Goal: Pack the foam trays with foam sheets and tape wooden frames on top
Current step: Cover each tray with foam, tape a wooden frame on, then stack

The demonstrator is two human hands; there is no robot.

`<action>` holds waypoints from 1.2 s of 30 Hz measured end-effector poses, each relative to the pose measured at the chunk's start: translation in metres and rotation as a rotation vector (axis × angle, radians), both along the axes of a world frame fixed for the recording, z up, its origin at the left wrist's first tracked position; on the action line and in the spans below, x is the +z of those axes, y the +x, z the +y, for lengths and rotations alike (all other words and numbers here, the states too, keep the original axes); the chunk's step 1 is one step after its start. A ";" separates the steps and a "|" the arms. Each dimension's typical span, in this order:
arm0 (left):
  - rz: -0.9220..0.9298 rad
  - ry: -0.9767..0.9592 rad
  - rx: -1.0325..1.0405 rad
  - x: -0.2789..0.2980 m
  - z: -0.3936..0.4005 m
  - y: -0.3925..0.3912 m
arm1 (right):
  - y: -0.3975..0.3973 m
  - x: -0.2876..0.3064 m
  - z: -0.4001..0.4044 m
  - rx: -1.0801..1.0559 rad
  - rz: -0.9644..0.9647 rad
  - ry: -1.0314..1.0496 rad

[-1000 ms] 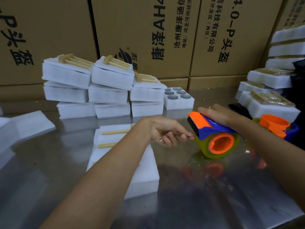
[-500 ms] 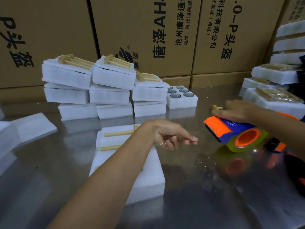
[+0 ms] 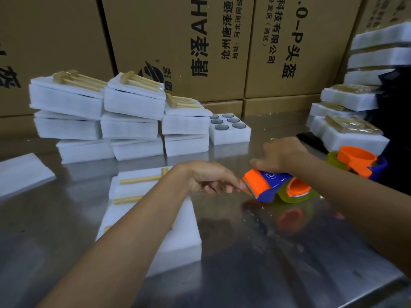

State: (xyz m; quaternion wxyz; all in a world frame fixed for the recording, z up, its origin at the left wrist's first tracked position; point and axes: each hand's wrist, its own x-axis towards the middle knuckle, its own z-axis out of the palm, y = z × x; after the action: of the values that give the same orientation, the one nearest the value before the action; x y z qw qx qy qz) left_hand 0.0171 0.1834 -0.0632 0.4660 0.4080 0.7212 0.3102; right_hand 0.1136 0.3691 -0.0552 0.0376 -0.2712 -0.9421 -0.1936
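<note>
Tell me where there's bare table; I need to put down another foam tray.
Free: steel table in front of the tape dispenser, right of the near foam tray. Crowded: the back-left foam stacks and the taped trays at right.

Nearest on the desk (image 3: pixel 278 263), left of centre: a foam tray (image 3: pixel 178 230) with wooden strips (image 3: pixel 140 180) lying on top, partly under the left forearm. Right of it, just above the desk: a tape dispenser (image 3: pixel 273 187), right hand (image 3: pixel 282 155) on top, left hand (image 3: pixel 211 178) at its front edge. Further right: a second dispenser (image 3: pixel 358 162). Behind the tray: three stacks of packed trays (image 3: pixel 131 127) side by side, wooden frames (image 3: pixel 77 80) on top. Right of those stacks: an open tray with round holes (image 3: pixel 230 131). Far left: loose foam sheets (image 3: pixel 21 172). Far right: more stacked trays (image 3: pixel 351 132). Behind everything: cardboard boxes (image 3: pixel 178 41).
</note>
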 end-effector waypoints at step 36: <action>-0.318 0.449 0.306 0.000 -0.018 -0.014 | 0.030 0.035 0.003 -0.083 0.615 -0.777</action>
State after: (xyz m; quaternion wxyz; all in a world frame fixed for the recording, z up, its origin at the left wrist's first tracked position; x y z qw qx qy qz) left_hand 0.0034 0.1654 -0.0628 0.4191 0.3338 0.6058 0.5881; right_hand 0.1441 0.3723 -0.0201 0.2022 -0.3469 -0.8784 0.2592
